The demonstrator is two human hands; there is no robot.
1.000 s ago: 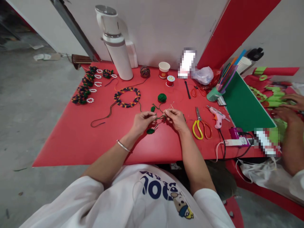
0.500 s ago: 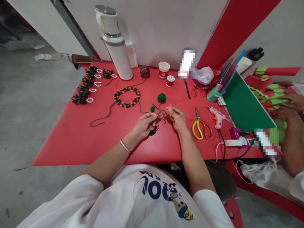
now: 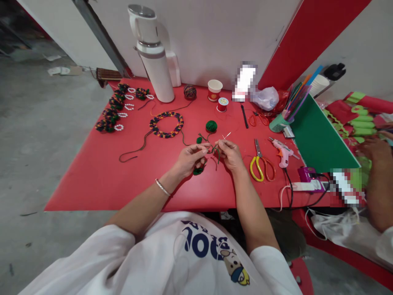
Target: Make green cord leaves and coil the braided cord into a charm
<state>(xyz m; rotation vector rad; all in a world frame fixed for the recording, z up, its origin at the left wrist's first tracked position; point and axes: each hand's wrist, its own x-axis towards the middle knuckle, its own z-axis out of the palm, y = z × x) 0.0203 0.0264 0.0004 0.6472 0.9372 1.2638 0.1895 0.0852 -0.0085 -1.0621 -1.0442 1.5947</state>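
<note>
My left hand (image 3: 193, 159) is closed in a pinch on dark green yarn (image 3: 218, 155), whose loose ends hang between my hands. Close beside it, my right hand (image 3: 229, 155) pinches the same yarn; a thin pale needle (image 3: 227, 135) sticks up past its fingertips. A green yarn ball (image 3: 211, 126) lies just beyond my hands. One small green piece (image 3: 199, 140) sits behind my left fingers, and another green bundle (image 3: 198, 171) shows below them, partly hidden. To the left lies a multicoloured crocheted ring (image 3: 166, 125) with long yarn tails.
Yellow-and-red-handled scissors (image 3: 260, 164), a pink glue gun (image 3: 283, 152) and a pen holder (image 3: 278, 122) are at right. Behind stand a thread spool (image 3: 222, 104), paper cup (image 3: 214, 90) and white flask (image 3: 156, 73). Bead-looped yarn pieces (image 3: 110, 112) line the left. A co-worker's hand (image 3: 376, 148) is far right.
My hands have come closer together, and the yarn loop between them has drawn smaller. The needle now points up from my right fingertips. The view has shifted slightly.
</note>
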